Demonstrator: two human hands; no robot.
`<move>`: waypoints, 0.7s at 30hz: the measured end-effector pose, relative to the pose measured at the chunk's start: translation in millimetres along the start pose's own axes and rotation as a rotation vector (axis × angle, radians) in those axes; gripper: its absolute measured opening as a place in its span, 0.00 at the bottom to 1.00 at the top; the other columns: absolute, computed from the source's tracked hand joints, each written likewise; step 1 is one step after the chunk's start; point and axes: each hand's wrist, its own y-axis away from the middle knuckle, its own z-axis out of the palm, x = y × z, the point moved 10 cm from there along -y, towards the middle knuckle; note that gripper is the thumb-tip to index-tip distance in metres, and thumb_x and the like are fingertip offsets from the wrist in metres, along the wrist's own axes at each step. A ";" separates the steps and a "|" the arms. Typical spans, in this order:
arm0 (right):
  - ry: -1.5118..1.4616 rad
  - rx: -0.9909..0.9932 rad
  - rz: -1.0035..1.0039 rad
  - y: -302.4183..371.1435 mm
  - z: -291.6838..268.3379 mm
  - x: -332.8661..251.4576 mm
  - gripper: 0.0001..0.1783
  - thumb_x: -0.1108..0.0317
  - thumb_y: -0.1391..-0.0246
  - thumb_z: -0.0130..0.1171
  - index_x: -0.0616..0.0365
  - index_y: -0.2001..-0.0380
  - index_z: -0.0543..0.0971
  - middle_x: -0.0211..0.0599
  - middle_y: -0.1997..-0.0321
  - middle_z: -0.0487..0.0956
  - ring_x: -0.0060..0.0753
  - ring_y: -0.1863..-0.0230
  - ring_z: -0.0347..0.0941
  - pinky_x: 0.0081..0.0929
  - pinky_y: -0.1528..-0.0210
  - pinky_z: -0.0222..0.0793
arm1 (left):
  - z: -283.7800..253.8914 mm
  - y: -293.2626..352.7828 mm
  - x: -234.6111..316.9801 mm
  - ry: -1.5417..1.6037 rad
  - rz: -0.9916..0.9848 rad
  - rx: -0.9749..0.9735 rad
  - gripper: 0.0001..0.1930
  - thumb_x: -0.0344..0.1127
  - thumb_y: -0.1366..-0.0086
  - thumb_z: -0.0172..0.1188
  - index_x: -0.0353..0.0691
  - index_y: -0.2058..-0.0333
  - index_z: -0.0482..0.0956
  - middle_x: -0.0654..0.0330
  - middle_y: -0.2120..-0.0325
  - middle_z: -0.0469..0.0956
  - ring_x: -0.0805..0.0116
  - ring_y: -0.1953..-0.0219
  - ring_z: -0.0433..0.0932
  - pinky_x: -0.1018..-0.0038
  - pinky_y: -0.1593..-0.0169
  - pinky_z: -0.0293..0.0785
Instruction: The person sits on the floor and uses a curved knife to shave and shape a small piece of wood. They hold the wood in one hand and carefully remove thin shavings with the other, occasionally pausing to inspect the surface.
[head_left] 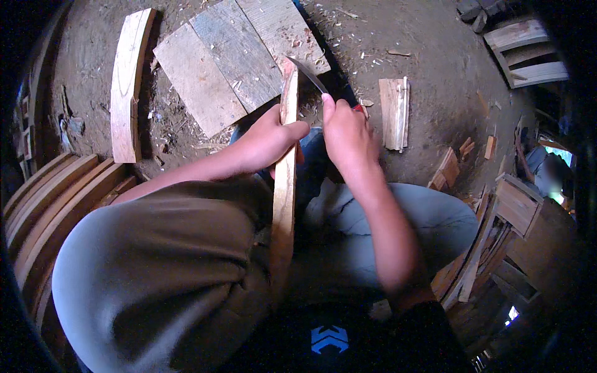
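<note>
Between the trousered legs point(155, 267): long wooden strip point(285, 193), pointing away, far end near the planks point(230, 53).
Left hand point(273, 138): grip wrapped around the strip.
Right hand point(349, 132): grip closed on the handle of the knife point(310, 74).
Knife: blade tip by the strip's far end; contact unclear.

Left fingers point(297, 129) round wood strip point(285, 189) — knife point(312, 76) in right fingers point(329, 107).
</note>
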 end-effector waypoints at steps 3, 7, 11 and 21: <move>-0.025 -0.006 -0.048 2.9 1.1 3.3 0.31 0.48 0.34 0.32 0.63 0.63 0.77 0.60 0.59 0.76 0.65 0.53 0.71 0.54 0.51 0.66 | -0.5 -0.3 -3.6 0.005 0.025 0.007 0.14 0.38 0.41 0.52 0.33 0.62 0.64 0.56 0.83 0.74 0.67 0.87 0.74 0.73 0.88 0.68; -0.023 -0.027 -0.135 6.9 -8.4 4.2 0.32 0.48 0.34 0.31 0.66 0.69 0.77 0.62 0.66 0.76 0.65 0.57 0.71 0.51 0.54 0.65 | -4.6 2.7 -0.7 -0.018 0.025 0.009 0.14 0.38 0.41 0.52 0.32 0.64 0.64 0.56 0.83 0.74 0.67 0.87 0.73 0.73 0.88 0.68; 0.023 -0.149 -0.141 5.9 -8.8 7.1 0.33 0.48 0.34 0.31 0.66 0.69 0.77 0.62 0.67 0.76 0.66 0.60 0.71 0.51 0.56 0.65 | -5.2 3.6 -1.7 0.000 0.025 -0.001 0.14 0.37 0.41 0.52 0.31 0.64 0.64 0.55 0.83 0.74 0.67 0.87 0.74 0.73 0.88 0.68; 0.071 -0.076 -0.085 5.0 -6.2 5.1 0.33 0.48 0.35 0.33 0.67 0.69 0.78 0.63 0.66 0.77 0.66 0.59 0.72 0.53 0.55 0.66 | -4.5 -1.4 -4.8 -0.035 0.021 0.027 0.16 0.37 0.40 0.52 0.32 0.59 0.63 0.54 0.83 0.74 0.66 0.87 0.75 0.73 0.88 0.68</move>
